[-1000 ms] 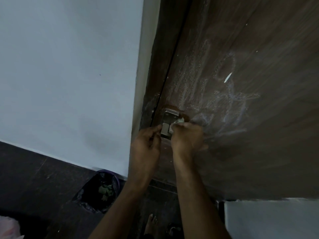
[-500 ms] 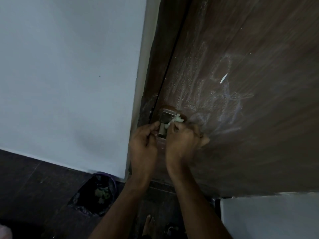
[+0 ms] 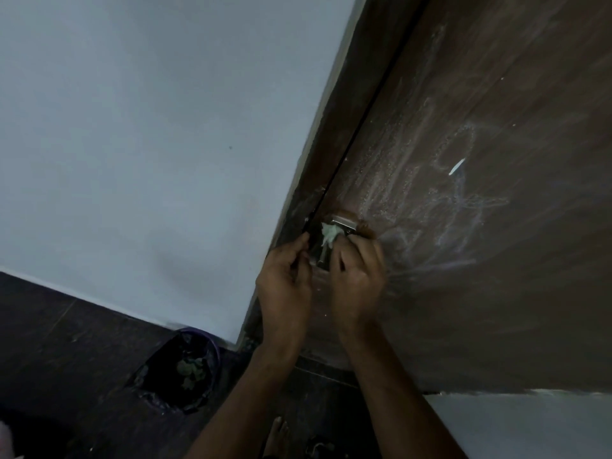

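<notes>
At frame centre my right hand [image 3: 356,276] pinches a pale cloth [image 3: 329,234] against the door latch [image 3: 344,223]; my left hand [image 3: 284,283] curls beside it, grip unclear.

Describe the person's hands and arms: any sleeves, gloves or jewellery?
The left hand and right hand are bare, with no gloves and no rings visible. Both forearms are bare to the frame edge, with no sleeves, watch or bands. Dim light could hide small details.
</notes>
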Available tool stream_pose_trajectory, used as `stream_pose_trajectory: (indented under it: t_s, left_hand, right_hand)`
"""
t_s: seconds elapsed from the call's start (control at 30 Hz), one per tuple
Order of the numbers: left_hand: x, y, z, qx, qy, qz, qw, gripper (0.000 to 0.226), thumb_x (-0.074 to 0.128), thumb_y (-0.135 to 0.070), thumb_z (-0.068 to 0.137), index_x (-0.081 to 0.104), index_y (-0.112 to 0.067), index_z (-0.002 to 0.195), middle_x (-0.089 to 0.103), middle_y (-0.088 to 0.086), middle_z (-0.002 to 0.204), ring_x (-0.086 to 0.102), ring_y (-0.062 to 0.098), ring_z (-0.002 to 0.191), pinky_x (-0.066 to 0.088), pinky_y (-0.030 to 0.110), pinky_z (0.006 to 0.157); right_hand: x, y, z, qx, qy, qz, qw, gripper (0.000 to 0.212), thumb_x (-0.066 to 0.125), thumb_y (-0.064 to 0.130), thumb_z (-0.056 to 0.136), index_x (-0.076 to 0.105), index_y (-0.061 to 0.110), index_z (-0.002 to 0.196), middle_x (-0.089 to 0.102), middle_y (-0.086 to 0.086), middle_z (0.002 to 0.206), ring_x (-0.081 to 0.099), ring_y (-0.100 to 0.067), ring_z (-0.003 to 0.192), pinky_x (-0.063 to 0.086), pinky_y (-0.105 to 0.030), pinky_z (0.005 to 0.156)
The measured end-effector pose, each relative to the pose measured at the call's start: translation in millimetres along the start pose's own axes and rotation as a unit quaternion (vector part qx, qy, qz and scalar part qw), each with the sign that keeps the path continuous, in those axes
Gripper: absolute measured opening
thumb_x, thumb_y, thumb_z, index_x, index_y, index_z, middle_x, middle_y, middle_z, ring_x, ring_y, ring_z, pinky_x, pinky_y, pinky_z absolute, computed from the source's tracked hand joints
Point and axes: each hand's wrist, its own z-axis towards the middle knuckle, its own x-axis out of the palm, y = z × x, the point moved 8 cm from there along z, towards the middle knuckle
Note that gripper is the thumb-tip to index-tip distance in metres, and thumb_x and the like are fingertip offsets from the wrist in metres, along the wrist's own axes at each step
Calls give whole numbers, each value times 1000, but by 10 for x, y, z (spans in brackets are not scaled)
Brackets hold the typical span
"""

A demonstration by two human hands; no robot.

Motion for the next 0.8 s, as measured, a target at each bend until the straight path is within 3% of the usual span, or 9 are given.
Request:
stream_pose_trajectory:
  t_s: [0.1, 0.17, 0.27, 0.33, 0.43, 0.57, 0.7, 0.77, 0.8]
  left_hand:
    - [-11, -72, 25, 40, -11, 12, 999, 43, 63, 7, 93, 67, -12, 131, 71, 4, 123, 65, 14, 114, 45, 13, 98]
    - [4, -109, 22, 57, -19, 14, 998, 43, 64, 5, 94, 67, -13, 132, 71, 4, 121, 66, 14, 110, 46, 14, 96]
    - [29, -87, 12, 56, -21, 43, 997, 41, 66, 4, 92, 69, -15, 129, 71, 1, 113, 63, 5, 100, 42, 3, 88]
    - [75, -51, 17, 65, 0, 71, 995, 38, 68, 5, 91, 72, -12, 124, 69, 0, 112, 62, 6, 100, 41, 1, 88]
    - [103, -20, 62, 84, 10, 91, 992, 36, 67, 6, 90, 73, -11, 121, 70, -1, 114, 62, 10, 104, 46, 11, 94]
    - [91, -27, 131, 94, 13, 73, 993, 38, 67, 4, 91, 73, -14, 124, 72, -3, 114, 67, 10, 102, 48, 12, 93]
    - [133, -78, 185, 125, 14, 48, 991, 31, 67, 1, 94, 71, -6, 124, 73, 4, 114, 67, 11, 100, 55, 23, 90]
    - [163, -113, 211, 129, -13, 67, 989, 26, 68, -2, 94, 73, -2, 120, 74, 10, 112, 64, 8, 98, 50, 13, 91]
    - [178, -127, 217, 132, -28, 72, 988, 24, 69, -3, 93, 75, -1, 117, 75, 10, 109, 63, 6, 96, 46, 8, 89]
  right_hand:
    - [-44, 78, 181, -15, -49, 23, 998, 17, 59, 8, 101, 75, 4, 106, 69, -8, 94, 62, -18, 87, 55, -27, 78]
    - [123, 180, 184, -47, 19, 3, 999, 18, 61, 5, 97, 74, 3, 109, 68, -9, 97, 60, -20, 90, 54, -31, 77]
    - [317, 159, 7, -57, 131, -31, 989, 21, 70, 2, 87, 72, -1, 108, 68, -13, 101, 62, -28, 94, 55, -42, 74]
    - [277, 77, -35, -37, 137, -38, 989, 19, 68, 2, 87, 72, 0, 106, 66, -11, 99, 61, -28, 91, 56, -43, 73]
    - [265, 58, -20, 0, 133, 17, 991, 21, 64, 0, 89, 71, -1, 108, 65, -15, 104, 61, -31, 97, 56, -46, 79]
    - [342, 234, -16, -21, 185, 26, 982, 31, 62, -1, 92, 65, -3, 124, 64, -15, 112, 61, -30, 107, 56, -41, 91]
    - [154, 239, 95, -13, 132, 71, 989, 27, 67, 0, 89, 71, -1, 115, 70, -13, 109, 66, -24, 104, 54, -27, 97]
    - [33, 166, 159, 34, 85, 120, 989, 19, 63, -1, 91, 73, 1, 108, 74, -11, 103, 69, -20, 96, 50, -14, 92]
    - [-10, 108, 184, 68, 69, 141, 985, 19, 65, -2, 91, 73, 2, 107, 75, -10, 102, 71, -18, 94, 53, -15, 89]
